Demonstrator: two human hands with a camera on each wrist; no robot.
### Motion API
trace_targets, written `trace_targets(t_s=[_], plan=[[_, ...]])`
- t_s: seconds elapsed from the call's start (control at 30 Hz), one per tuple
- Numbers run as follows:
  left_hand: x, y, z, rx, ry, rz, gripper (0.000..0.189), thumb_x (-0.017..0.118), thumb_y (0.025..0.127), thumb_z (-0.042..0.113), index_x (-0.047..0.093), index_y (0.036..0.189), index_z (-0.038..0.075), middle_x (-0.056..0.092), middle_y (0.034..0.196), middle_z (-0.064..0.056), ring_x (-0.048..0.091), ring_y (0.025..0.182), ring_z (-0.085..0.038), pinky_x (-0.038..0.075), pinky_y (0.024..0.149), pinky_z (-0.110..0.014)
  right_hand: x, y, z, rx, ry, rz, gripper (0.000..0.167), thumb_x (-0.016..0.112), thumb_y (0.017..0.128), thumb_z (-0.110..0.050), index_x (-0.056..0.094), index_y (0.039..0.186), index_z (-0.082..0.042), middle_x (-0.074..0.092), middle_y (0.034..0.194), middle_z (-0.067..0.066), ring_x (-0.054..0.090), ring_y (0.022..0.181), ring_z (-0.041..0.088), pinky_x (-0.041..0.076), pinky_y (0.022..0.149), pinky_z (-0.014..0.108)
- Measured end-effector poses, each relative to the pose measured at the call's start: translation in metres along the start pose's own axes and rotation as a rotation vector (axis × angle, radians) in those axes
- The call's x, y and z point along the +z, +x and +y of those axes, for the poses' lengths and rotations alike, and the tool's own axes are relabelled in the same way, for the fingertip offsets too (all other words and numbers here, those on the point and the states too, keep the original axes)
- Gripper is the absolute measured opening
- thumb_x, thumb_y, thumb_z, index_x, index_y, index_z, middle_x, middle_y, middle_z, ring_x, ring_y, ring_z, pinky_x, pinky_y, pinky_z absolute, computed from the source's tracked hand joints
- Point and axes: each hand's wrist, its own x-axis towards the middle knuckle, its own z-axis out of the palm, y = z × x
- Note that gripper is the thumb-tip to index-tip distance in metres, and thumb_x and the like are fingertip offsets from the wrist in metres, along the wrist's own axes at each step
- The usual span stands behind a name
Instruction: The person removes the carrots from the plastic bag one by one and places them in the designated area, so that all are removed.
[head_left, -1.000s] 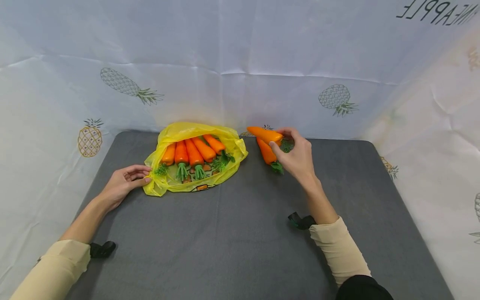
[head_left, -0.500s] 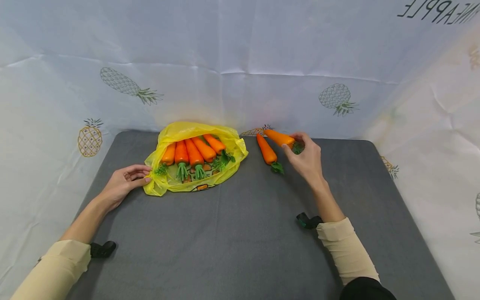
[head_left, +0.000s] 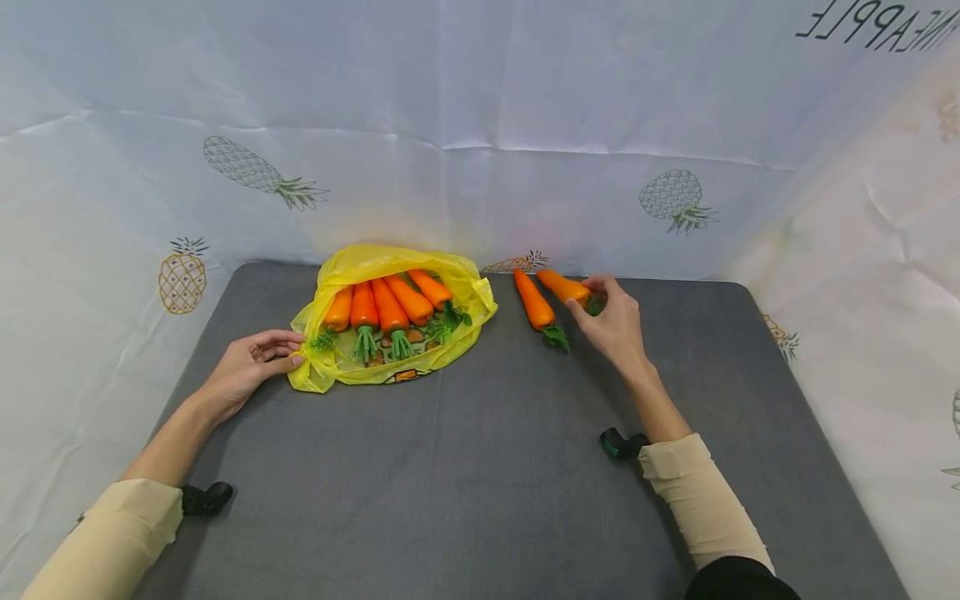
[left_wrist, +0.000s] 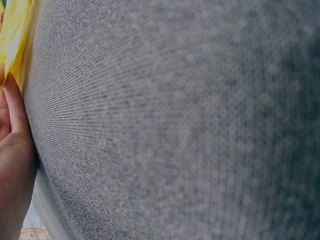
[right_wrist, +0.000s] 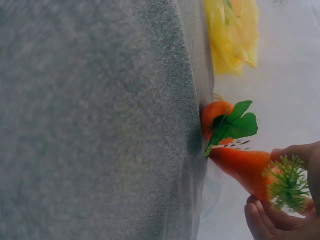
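A yellow plastic bag (head_left: 480, 304) lies with its mouth spread, several orange carrots (head_left: 390, 308) with green tops inside it. My left hand (head_left: 243, 367) pinches the bag's left edge between thumb and fingers. To the right of the bag, one carrot (head_left: 534, 300) rests on the table, its leafy top toward me. Beside it my right hand (head_left: 615, 325) grips another carrot (head_left: 562, 286) at its thick end, near the feathery green top. In the right wrist view this held carrot (right_wrist: 242, 167) is tilted, its tip low near the lying carrot (right_wrist: 212, 120).
A grey cloth covers the table (head_left: 450, 483), whose back edge meets a white curtain (head_left: 480, 200) printed with pineapples. Dark straps (head_left: 206, 498) sit at both wrists.
My right hand has moved right and then down with its carrot, away from over the lying carrot, which now shows fully. The left hand and the bag have stayed put.
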Motion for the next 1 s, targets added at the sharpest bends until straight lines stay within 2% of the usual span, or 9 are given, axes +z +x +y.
trace_targets(t_s=[0.13, 0.37, 0.7, 1.0], plan=[[0.0, 0.0, -0.001, -0.007, 0.004, 0.002, 0.033, 0.077, 0.103, 0.016, 0.066, 0.133, 0.008, 0.071, 0.109, 0.025, 0.067, 0.099, 0.006, 0.056, 0.086, -0.009, 0.001, 0.0, 0.004, 0.006, -0.026, -0.048, 0.043, 0.079, 0.1, -0.024, 0.064, 0.133, 0.0, 0.073, 0.124, 0.025, 0.069, 0.107, 0.043, 0.057, 0.093, 0.058], [-0.001, -0.001, 0.0, 0.0, 0.02, -0.006, 0.035, 0.077, 0.103, 0.017, 0.066, 0.134, 0.006, 0.071, 0.11, 0.024, 0.067, 0.101, 0.006, 0.055, 0.087, -0.009, 0.004, 0.0, 0.01, 0.027, -0.035, -0.135, 0.048, 0.078, 0.101, -0.023, 0.061, 0.137, 0.003, 0.07, 0.13, 0.029, 0.071, 0.113, 0.047, 0.06, 0.096, 0.061], [-0.002, -0.002, -0.002, 0.0, 0.023, -0.007, 0.036, 0.076, 0.103, 0.018, 0.066, 0.135, 0.007, 0.07, 0.11, 0.024, 0.067, 0.101, 0.006, 0.054, 0.088, -0.008, 0.005, 0.001, 0.014, 0.041, -0.065, -0.241, 0.049, 0.076, 0.102, -0.025, 0.059, 0.138, 0.003, 0.069, 0.132, 0.031, 0.071, 0.112, 0.045, 0.061, 0.094, 0.059], [-0.001, -0.001, -0.001, -0.001, 0.025, -0.01, 0.037, 0.077, 0.103, 0.019, 0.065, 0.136, 0.006, 0.071, 0.11, 0.023, 0.067, 0.101, 0.005, 0.054, 0.088, -0.009, 0.005, 0.0, 0.02, 0.045, -0.048, -0.253, 0.05, 0.078, 0.101, -0.025, 0.059, 0.138, 0.003, 0.068, 0.133, 0.031, 0.072, 0.113, 0.047, 0.061, 0.097, 0.06]])
